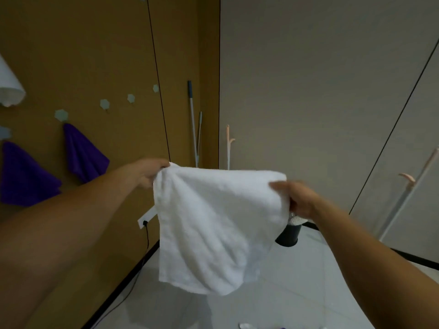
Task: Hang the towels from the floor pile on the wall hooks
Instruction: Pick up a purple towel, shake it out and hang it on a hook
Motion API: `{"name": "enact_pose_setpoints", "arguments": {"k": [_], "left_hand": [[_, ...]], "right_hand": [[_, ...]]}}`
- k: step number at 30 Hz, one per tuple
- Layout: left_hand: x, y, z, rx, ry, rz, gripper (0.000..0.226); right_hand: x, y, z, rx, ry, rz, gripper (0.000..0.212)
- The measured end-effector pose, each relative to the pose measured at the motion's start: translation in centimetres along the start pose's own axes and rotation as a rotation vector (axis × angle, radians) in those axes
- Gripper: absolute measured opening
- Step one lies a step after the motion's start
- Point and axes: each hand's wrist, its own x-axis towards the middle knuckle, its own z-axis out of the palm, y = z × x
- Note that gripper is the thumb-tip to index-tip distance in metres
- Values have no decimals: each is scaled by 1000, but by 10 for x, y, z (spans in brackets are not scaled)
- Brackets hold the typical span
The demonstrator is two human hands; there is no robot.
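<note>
A white towel [213, 224] hangs spread out in front of me, above the floor. My left hand [148, 172] grips its top left corner and my right hand [300, 198] pinches its top right corner. On the brown wall to the left, two purple towels [83, 155] [21, 176] hang from hexagonal hooks. A white towel [9, 89] hangs at the far left edge. Three more hexagonal hooks [104, 104] [131, 98] [155, 88] on that wall hold nothing. The floor pile is hidden, apart from scraps of cloth [247, 326] at the bottom edge.
A black cylindrical bin [288, 235] stands on the floor behind the held towel. Mop handles [193, 124] lean in the corner. A white coat stand [408, 186] rises at the right. A wall socket [146, 219] with a black cable sits low on the brown wall.
</note>
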Motion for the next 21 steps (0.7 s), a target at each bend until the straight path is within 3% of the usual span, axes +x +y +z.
{"name": "enact_pose_setpoints", "arguments": {"k": [3, 7, 10, 13, 16, 21], "left_hand": [[-3, 3, 1, -90, -77, -11, 17], [-7, 15, 3, -277, -92, 91, 10], [-8, 20, -1, -357, -105, 160, 18], [-7, 12, 0, -39, 14, 190, 41], [-2, 5, 3, 257, 196, 236, 31], [1, -7, 2, 363, 202, 175, 19]], "right_hand": [[2, -3, 3, -155, 9, -22, 18], [9, -43, -4, 301, -93, -245, 29], [9, -21, 11, 57, -24, -253, 32], [15, -9, 14, -64, 210, -224, 21], [23, -16, 2, 40, 287, -199, 25], [27, -15, -2, 52, 315, -172, 22]]}}
